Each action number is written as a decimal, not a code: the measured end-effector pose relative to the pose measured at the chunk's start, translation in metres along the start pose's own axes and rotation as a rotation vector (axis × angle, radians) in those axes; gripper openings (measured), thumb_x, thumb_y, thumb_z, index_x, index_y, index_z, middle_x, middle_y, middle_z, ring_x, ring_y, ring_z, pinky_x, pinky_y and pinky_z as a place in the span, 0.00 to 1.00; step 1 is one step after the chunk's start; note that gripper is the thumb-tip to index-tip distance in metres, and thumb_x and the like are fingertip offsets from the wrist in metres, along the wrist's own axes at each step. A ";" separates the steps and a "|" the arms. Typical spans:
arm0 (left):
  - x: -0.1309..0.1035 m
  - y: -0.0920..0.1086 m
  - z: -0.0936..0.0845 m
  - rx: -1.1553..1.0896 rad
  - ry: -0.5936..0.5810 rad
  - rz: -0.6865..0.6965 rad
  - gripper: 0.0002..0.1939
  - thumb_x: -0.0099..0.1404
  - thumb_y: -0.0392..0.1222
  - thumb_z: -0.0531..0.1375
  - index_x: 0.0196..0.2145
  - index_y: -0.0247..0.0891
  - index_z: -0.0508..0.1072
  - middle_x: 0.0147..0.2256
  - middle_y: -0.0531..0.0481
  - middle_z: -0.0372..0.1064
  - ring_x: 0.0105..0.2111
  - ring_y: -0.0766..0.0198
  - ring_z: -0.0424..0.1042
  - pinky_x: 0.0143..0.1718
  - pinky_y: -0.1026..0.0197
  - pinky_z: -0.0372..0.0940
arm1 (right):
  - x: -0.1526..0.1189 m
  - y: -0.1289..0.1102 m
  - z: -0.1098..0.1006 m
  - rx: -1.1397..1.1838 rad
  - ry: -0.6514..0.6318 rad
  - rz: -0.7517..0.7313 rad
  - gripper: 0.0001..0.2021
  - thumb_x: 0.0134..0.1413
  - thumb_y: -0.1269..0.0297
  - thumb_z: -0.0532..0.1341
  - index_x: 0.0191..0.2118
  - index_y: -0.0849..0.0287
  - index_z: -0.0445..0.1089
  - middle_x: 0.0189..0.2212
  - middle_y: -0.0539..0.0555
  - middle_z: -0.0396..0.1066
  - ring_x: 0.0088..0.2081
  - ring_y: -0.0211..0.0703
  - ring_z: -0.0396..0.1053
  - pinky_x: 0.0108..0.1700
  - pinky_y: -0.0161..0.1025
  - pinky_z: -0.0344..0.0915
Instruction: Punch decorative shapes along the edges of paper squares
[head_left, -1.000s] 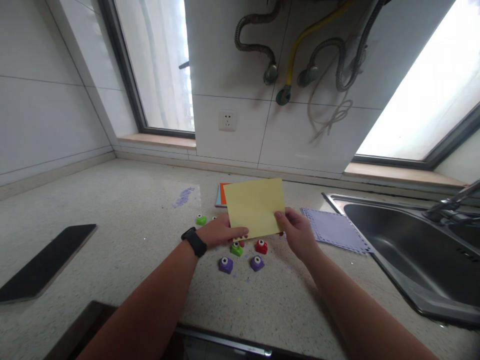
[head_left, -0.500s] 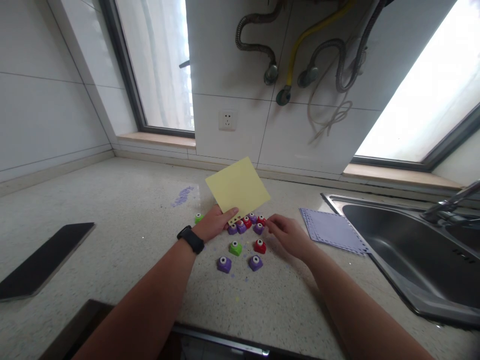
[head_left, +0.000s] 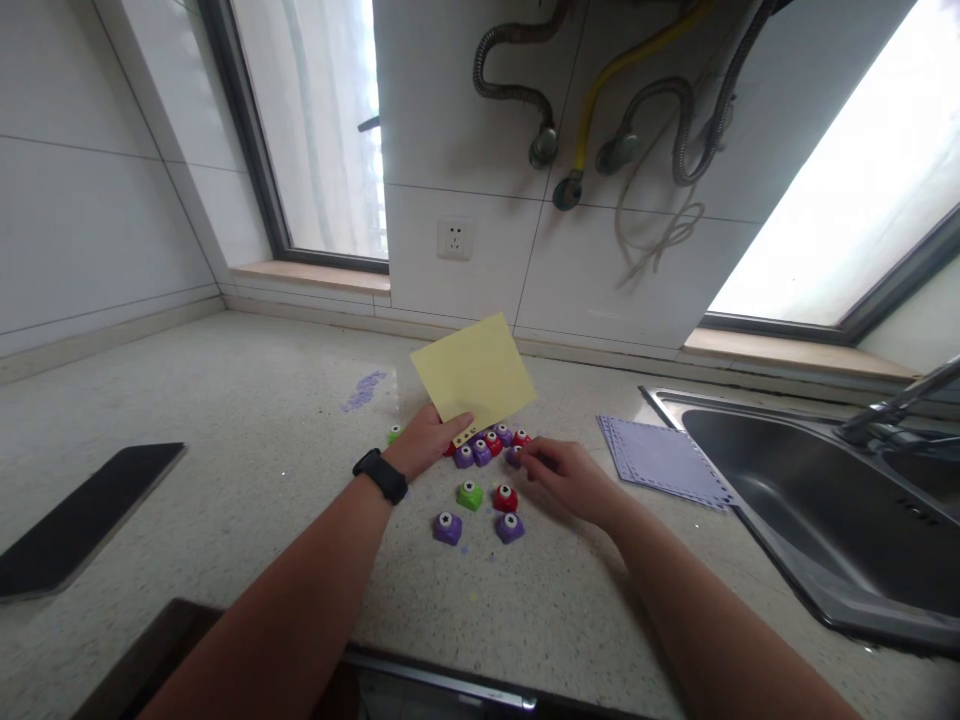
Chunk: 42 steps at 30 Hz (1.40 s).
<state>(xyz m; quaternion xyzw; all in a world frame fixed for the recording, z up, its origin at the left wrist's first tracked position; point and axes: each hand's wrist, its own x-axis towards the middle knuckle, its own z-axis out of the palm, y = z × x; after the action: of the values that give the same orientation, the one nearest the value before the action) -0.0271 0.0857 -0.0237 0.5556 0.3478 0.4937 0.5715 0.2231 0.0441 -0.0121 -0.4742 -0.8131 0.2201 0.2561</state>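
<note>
A yellow sheet of paper (head_left: pixel 480 370) is pinched in my left hand (head_left: pixel 427 440), thumb on top, and tilted up over the counter. Small punched shapes run along its lower edge. My right hand (head_left: pixel 562 475) has its thumb and fingers closed on a purple craft punch (head_left: pixel 514 457), partly covered by the fingertips. Several purple and red punches cluster beneath and beside the paper's lower corner. Nearer to me stand a green punch (head_left: pixel 470 495), a red punch (head_left: pixel 505 498) and two purple punches (head_left: pixel 448 528). Another green punch (head_left: pixel 394 433) is partly hidden behind my left hand.
Lilac sheets with punched borders (head_left: pixel 664 460) lie right of my right hand, beside the steel sink (head_left: pixel 780 520). Purple paper bits (head_left: pixel 365 391) are heaped at the back left. A dark flat board (head_left: pixel 90 515) lies far left. Hoses and a socket (head_left: pixel 455 239) are on the wall.
My right hand has shifted slightly left and down, from beside the punches onto a purple one. The nearer red punch now sits further left. My left hand and the yellow paper are almost unmoved.
</note>
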 end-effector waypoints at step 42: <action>0.003 -0.003 0.000 -0.096 0.066 0.017 0.23 0.55 0.49 0.72 0.45 0.34 0.78 0.30 0.47 0.75 0.17 0.72 0.60 0.17 0.66 0.56 | 0.063 -0.002 -0.012 -0.258 -0.058 -0.154 0.09 0.64 0.64 0.59 0.45 0.56 0.75 0.40 0.57 0.77 0.41 0.46 0.72 0.45 0.42 0.65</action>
<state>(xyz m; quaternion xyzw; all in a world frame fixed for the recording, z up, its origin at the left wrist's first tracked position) -0.0258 0.0885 -0.0260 0.5140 0.3376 0.5328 0.5814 0.2030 0.1006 0.0112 -0.4330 -0.8756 0.1073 0.1854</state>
